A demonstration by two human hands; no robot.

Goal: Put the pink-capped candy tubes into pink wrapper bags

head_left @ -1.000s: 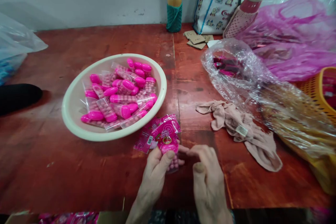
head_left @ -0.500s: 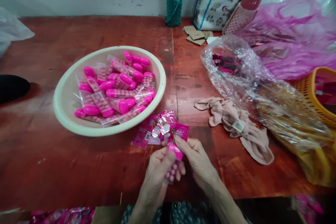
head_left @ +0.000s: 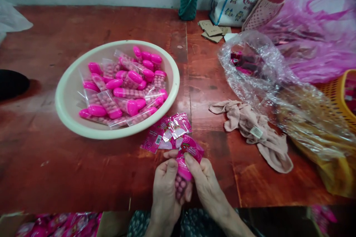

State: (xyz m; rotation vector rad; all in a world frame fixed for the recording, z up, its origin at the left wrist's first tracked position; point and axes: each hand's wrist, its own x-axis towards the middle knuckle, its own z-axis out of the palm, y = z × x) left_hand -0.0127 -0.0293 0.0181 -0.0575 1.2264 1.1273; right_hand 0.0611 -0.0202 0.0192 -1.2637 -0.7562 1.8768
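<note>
A clear tube of pink balls with a bright pink cap [head_left: 180, 187] is in my left hand [head_left: 164, 189], its fingers wrapped round it from the left. My right hand [head_left: 207, 181] pinches a printed pink plastic sleeve [head_left: 193, 147] against the cap. Part of the sleeve lies over the cap; how far it goes on is hidden by my fingers. Just beyond my hands, several more printed sleeves [head_left: 155, 139] lie overlapping on the table. Left of them stands a cream basin [head_left: 61, 105] holding several similar pink-capped tubes [head_left: 133, 92].
A crumpled beige cloth [head_left: 244, 120] lies to the right. Behind it are clear plastic wrap [head_left: 267, 66], a pink bag [head_left: 319, 26] and a yellow basket [head_left: 338, 100]. Cardboard pieces [head_left: 213, 30] and a teal-covered bottle [head_left: 189, 2] stand near the wall. A box of pink packets [head_left: 63, 224] sits below the table edge.
The sleeve sits more upright and spread above the cap, and my left thumb has lifted off the cap's front. My hands have come slightly lower in view, while the camera has tilted a little.
</note>
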